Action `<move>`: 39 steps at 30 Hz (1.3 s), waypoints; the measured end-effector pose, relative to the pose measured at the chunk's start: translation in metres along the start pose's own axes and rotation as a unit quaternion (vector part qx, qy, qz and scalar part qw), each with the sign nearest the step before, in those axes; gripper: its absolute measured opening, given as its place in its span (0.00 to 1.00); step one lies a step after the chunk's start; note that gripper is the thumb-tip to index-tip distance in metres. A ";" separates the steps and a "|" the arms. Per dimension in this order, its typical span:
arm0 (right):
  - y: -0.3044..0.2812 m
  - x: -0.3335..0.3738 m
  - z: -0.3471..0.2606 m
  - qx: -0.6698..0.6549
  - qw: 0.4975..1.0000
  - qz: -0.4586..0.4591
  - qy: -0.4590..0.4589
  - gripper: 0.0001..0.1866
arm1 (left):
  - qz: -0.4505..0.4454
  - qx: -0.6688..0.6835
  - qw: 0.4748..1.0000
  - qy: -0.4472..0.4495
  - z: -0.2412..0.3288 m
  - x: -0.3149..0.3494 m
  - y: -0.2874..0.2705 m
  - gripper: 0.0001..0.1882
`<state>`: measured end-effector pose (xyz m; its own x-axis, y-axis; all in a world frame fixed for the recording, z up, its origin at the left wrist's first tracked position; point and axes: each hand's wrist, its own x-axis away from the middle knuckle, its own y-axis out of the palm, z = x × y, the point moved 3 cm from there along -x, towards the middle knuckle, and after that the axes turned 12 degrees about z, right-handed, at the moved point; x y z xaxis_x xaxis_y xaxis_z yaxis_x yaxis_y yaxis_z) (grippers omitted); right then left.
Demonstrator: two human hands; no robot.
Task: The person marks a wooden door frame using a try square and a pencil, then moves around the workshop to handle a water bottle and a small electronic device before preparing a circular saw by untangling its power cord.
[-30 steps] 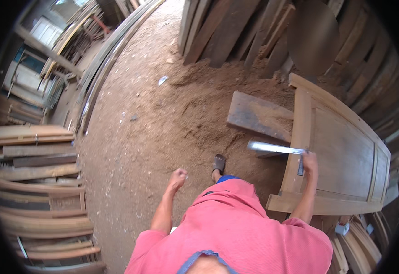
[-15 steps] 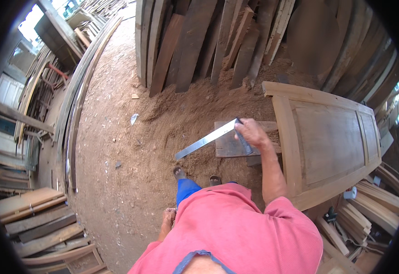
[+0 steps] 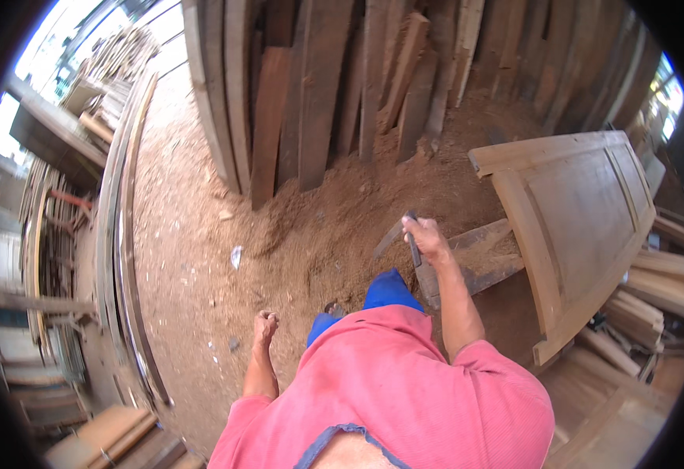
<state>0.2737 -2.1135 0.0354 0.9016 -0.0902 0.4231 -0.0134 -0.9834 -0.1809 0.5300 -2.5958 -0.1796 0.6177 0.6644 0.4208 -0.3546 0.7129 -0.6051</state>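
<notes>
Our right hand (image 3: 428,238) grips square (image 3: 415,248) by dark handle, blade angled leftward over sawdust-strewn floor (image 3: 177,273), near thick plank (image 3: 479,270). Our left hand (image 3: 265,327), fingers curled narrow, hangs over floor, well apart from square. Panelled door (image 3: 584,211) lies to our right; boards (image 3: 322,102) stand upright ahead.

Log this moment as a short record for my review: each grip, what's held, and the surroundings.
Left grip: fingers appear curled, nothing visible in it
Right grip: closed around the dark handle of an L-shaped tool
Tool blade: metal, pointing down and left in the picture
Right side: panelled wooden door
Beside right forearm: dusty wooden board
Ahead: upright planks
Ground: brown, strewn with debris
</notes>
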 end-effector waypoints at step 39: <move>-0.137 -0.143 0.046 -0.021 0.831 0.447 0.331 0.19 | -0.562 -0.259 0.684 0.386 0.689 0.039 0.686 0.38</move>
<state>0.1666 -1.9582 -0.0410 0.0872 -0.8409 0.5341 -0.5781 -0.4793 -0.6603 -0.1730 -1.9256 -0.1123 0.5537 -0.6971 0.4554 0.8214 0.3676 -0.4360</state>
